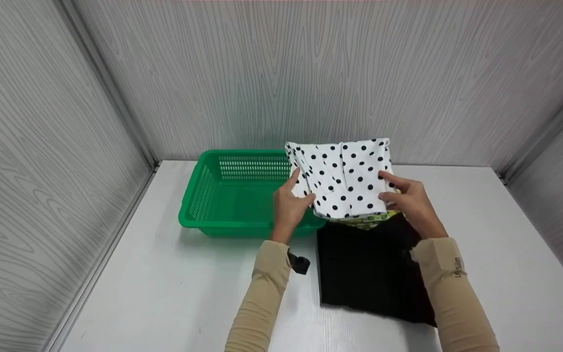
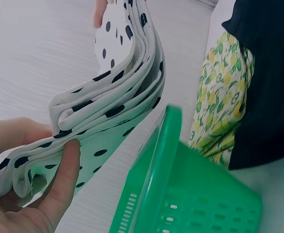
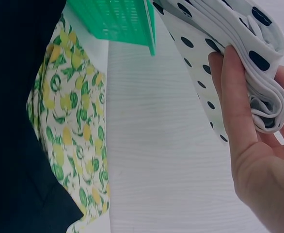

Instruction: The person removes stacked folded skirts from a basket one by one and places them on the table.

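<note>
A folded white cloth with black polka dots point(image 1: 345, 181) is held up between both hands, above the table and beside the basket's right end. My left hand point(image 1: 289, 208) pinches its left edge between thumb and fingers; the left wrist view shows several stacked layers of the cloth point(image 2: 108, 107) there. At the opposite edge my right hand point(image 1: 411, 203) grips the folds, and in the right wrist view its fingers point(image 3: 236, 92) lie along the layers. Part of the green basket point(image 1: 242, 225) is hidden behind the cloth.
A black cloth point(image 1: 359, 274) lies on the white table point(image 1: 164, 293) between the forearms. Beyond it, partly under the dotted cloth, is a yellow-green lemon-print cloth point(image 1: 367, 222). Grey wood-grain walls point(image 1: 271, 73) stand at the back and sides.
</note>
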`<move>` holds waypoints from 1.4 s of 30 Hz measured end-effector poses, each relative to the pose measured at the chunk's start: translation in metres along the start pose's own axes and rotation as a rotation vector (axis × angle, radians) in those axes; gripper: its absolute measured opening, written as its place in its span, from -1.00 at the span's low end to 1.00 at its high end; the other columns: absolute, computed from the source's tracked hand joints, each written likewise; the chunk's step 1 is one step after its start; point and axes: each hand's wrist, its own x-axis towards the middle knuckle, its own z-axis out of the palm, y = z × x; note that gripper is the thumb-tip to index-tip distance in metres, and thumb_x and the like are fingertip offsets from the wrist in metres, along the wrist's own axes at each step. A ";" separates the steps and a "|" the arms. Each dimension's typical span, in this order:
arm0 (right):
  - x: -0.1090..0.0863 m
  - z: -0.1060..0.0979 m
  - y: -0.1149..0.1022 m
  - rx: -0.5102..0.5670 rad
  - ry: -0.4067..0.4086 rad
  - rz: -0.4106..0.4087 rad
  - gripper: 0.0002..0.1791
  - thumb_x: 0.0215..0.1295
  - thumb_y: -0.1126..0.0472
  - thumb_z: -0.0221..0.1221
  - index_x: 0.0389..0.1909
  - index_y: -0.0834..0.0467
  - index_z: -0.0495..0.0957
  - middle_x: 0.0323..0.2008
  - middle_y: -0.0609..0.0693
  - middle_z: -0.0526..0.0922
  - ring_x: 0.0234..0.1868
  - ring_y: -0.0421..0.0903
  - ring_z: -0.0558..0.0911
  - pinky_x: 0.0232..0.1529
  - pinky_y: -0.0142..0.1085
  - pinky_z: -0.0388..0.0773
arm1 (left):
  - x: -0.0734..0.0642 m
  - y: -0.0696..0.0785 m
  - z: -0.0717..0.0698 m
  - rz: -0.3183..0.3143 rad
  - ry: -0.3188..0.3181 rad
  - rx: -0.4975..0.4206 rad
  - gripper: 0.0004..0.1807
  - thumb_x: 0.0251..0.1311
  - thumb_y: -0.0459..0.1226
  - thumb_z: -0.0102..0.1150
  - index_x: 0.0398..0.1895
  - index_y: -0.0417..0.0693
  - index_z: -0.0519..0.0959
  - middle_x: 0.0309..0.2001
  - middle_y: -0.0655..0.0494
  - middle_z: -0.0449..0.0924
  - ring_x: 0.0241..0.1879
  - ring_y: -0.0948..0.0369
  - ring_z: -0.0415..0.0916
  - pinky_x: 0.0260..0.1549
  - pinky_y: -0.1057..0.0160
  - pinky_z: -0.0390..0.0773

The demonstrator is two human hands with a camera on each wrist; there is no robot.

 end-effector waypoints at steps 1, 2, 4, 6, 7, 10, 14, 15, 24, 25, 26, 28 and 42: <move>-0.001 -0.002 0.000 -0.001 0.008 -0.001 -0.32 0.35 0.44 0.19 0.49 0.23 0.29 0.33 0.31 0.33 -0.29 -0.23 0.63 -0.25 -0.39 0.62 | -0.001 0.000 0.002 0.007 -0.006 -0.010 -0.21 0.06 -0.47 0.34 0.45 -0.12 0.40 0.35 -0.23 0.42 -0.79 0.37 0.05 -0.73 0.38 0.20; -0.003 -0.004 0.001 -0.005 0.011 -0.004 -0.32 0.36 0.45 0.19 0.49 0.23 0.29 0.31 0.30 0.33 -0.28 -0.23 0.63 -0.25 -0.39 0.62 | -0.002 0.000 0.005 0.013 -0.007 -0.016 -0.21 0.05 -0.47 0.34 0.45 -0.12 0.41 0.35 -0.23 0.42 -0.79 0.37 0.05 -0.72 0.38 0.21; -0.005 -0.008 0.003 -0.006 0.016 -0.005 -0.32 0.36 0.45 0.19 0.49 0.24 0.28 0.29 0.28 0.32 -0.27 -0.23 0.63 -0.25 -0.39 0.62 | -0.005 0.001 0.009 0.028 -0.017 -0.019 -0.20 0.04 -0.48 0.33 0.45 -0.13 0.40 0.35 -0.22 0.42 -0.78 0.37 0.05 -0.70 0.38 0.22; -0.006 -0.010 0.004 0.009 0.017 -0.005 -0.31 0.36 0.47 0.18 0.50 0.25 0.26 0.32 0.29 0.31 -0.24 -0.23 0.64 -0.22 -0.39 0.63 | -0.007 0.000 0.013 0.043 -0.032 -0.011 -0.20 0.04 -0.47 0.33 0.46 -0.14 0.39 0.36 -0.19 0.41 -0.76 0.36 0.05 -0.67 0.37 0.22; -0.007 -0.011 0.004 0.020 0.017 -0.004 -0.31 0.36 0.47 0.18 0.50 0.26 0.26 0.34 0.29 0.30 -0.22 -0.23 0.65 -0.21 -0.38 0.64 | -0.008 0.000 0.014 0.050 -0.037 -0.006 -0.19 0.03 -0.47 0.33 0.46 -0.14 0.39 0.37 -0.18 0.41 -0.74 0.36 0.05 -0.65 0.37 0.23; -0.010 -0.015 0.006 0.032 0.016 0.001 -0.30 0.37 0.47 0.19 0.51 0.26 0.24 0.38 0.32 0.26 -0.21 -0.23 0.67 -0.20 -0.38 0.64 | -0.011 -0.002 0.018 0.067 -0.054 0.007 -0.18 0.02 -0.47 0.32 0.47 -0.14 0.38 0.37 -0.17 0.41 -0.70 0.34 0.03 -0.62 0.35 0.22; -0.015 -0.024 0.011 0.027 0.018 0.000 -0.29 0.36 0.47 0.19 0.51 0.29 0.21 0.36 0.36 0.26 -0.23 -0.24 0.66 -0.24 -0.40 0.63 | -0.015 -0.002 0.026 0.088 -0.091 0.000 -0.18 0.03 -0.47 0.31 0.47 -0.16 0.37 0.38 -0.17 0.39 -0.60 0.28 0.17 -0.57 0.34 0.26; -0.017 -0.026 0.012 0.022 0.020 -0.001 -0.29 0.36 0.48 0.19 0.51 0.29 0.21 0.35 0.35 0.27 -0.24 -0.25 0.65 -0.26 -0.41 0.62 | -0.016 -0.002 0.028 0.096 -0.104 0.000 -0.18 0.04 -0.46 0.31 0.48 -0.16 0.36 0.39 -0.18 0.39 -0.54 0.24 0.25 -0.56 0.34 0.28; -0.026 -0.043 0.020 0.008 0.055 -0.010 -0.29 0.35 0.50 0.19 0.49 0.34 0.20 0.29 0.30 0.26 -0.33 -0.27 0.61 -0.26 -0.41 0.61 | -0.026 -0.002 0.043 0.113 -0.194 0.016 -0.25 0.26 -0.36 0.30 0.52 -0.13 0.29 0.43 -0.19 0.31 0.43 -0.04 0.24 0.16 0.12 0.47; -0.027 -0.045 0.021 0.012 0.059 -0.011 -0.29 0.34 0.50 0.19 0.49 0.35 0.20 0.31 0.32 0.25 -0.32 -0.27 0.62 -0.25 -0.41 0.62 | -0.027 -0.001 0.045 0.112 -0.195 0.016 -0.26 0.27 -0.36 0.30 0.52 -0.12 0.29 0.43 -0.19 0.31 0.43 -0.04 0.24 0.15 0.12 0.47; -0.027 -0.046 0.022 0.015 0.063 -0.013 -0.29 0.34 0.50 0.20 0.48 0.37 0.20 0.31 0.34 0.26 -0.31 -0.27 0.63 -0.24 -0.40 0.63 | -0.027 -0.001 0.047 0.113 -0.194 0.013 -0.26 0.27 -0.36 0.30 0.52 -0.12 0.30 0.43 -0.18 0.31 0.43 -0.04 0.24 0.11 0.13 0.48; -0.029 -0.050 0.023 0.011 0.073 -0.016 -0.29 0.34 0.49 0.21 0.48 0.37 0.21 0.31 0.34 0.27 -0.29 -0.27 0.63 -0.24 -0.41 0.63 | -0.029 0.000 0.051 0.118 -0.193 0.011 -0.27 0.26 -0.38 0.29 0.51 -0.13 0.31 0.43 -0.19 0.32 0.42 -0.05 0.26 0.03 0.16 0.49; -0.053 -0.090 0.042 0.147 0.104 -0.008 -0.38 0.26 0.50 0.30 0.33 0.07 0.53 0.10 -0.11 0.43 -0.12 -0.28 0.63 -0.24 -0.40 0.63 | -0.047 0.007 0.082 0.094 -0.263 0.043 -0.28 0.27 -0.33 0.31 0.51 -0.03 0.34 0.39 -0.09 0.40 0.05 0.00 0.62 -0.08 0.18 0.59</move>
